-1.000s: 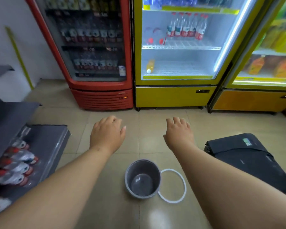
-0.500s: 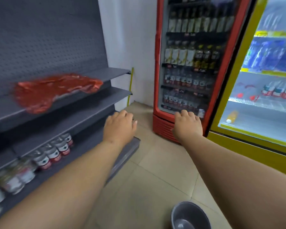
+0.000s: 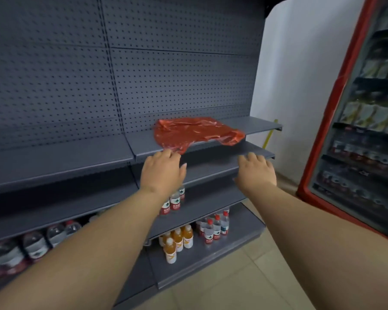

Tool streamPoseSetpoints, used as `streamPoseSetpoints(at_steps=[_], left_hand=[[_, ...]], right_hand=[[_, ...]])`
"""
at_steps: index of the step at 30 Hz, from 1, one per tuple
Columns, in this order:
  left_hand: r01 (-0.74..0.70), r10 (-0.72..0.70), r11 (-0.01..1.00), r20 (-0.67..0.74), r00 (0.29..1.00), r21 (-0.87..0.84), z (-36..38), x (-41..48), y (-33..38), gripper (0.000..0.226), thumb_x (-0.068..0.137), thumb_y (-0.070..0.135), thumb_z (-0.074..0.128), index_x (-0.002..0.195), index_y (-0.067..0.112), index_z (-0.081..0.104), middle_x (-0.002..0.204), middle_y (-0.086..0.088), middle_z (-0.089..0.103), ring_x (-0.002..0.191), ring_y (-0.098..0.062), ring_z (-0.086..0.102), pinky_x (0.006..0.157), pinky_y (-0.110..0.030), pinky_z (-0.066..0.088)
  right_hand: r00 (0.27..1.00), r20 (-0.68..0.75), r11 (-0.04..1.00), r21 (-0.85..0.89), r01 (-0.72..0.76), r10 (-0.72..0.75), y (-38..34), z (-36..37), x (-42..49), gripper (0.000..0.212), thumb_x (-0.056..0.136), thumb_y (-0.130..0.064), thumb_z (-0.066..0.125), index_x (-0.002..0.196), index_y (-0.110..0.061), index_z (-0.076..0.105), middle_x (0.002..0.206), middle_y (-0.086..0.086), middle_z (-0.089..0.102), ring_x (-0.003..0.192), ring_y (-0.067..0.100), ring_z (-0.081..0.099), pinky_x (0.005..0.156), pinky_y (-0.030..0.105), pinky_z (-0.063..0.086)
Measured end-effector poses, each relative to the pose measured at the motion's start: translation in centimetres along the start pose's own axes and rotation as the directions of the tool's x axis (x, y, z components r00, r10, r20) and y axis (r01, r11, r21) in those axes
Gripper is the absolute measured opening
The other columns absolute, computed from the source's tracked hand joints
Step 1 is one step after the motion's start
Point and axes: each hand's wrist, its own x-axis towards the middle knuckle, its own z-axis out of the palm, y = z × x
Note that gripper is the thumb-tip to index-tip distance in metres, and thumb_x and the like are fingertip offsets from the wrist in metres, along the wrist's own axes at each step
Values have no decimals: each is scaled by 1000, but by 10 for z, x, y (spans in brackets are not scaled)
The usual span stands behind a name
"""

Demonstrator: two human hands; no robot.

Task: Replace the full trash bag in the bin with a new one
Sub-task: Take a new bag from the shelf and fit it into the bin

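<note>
Red thin-plastic bag (image 3: 195, 133) flat on upper shelf (image 3: 262, 126), near edge overhanging. Prob. light, floppy, slippery; best pinched at overhanging corner. Left hand (image 3: 164, 171) & right hand (image 3: 255, 172) just below, fingers loosely spread, holding nothing.

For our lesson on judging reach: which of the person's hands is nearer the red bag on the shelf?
Left. The left hand sits just under the front edge of the red bag, almost touching it; the right hand is lower and to its right, apart.

both arms outstretched, left hand (image 3: 162, 171) and right hand (image 3: 257, 172) palms down, empty
</note>
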Motion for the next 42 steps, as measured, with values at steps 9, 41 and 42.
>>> streamPoseSetpoints(at_steps=[9,41,42], left_hand=[[53,-53,998,9,999,14,30,72,-88,40,93,37,39,121,12,55,121,-7,57,112,-28,51,94,-40,40],[118,-128,991,180,975,65,223,257,-27,42,88,38,49,123,16,50,118,-4,57,108,-24,54,92,-37,46],[130,-139,990,173,975,63,224,257,-28,39,89,37,48,122,16,52,117,-4,58,106,-24,55,90,-37,47]], right_hand=[[999,-30,996,72,47,-45,-87,23,99,50,89,-24,51,137,-17,37,138,9,41,131,29,35,109,38,29],[987,153,998,33,-62,56,34,151,383,43,90,-21,47,131,-12,40,137,11,43,128,33,38,105,41,34],[985,165,998,28,-62,56,35,154,388,43,90,-20,47,131,-12,40,137,12,43,128,32,38,105,41,34]])
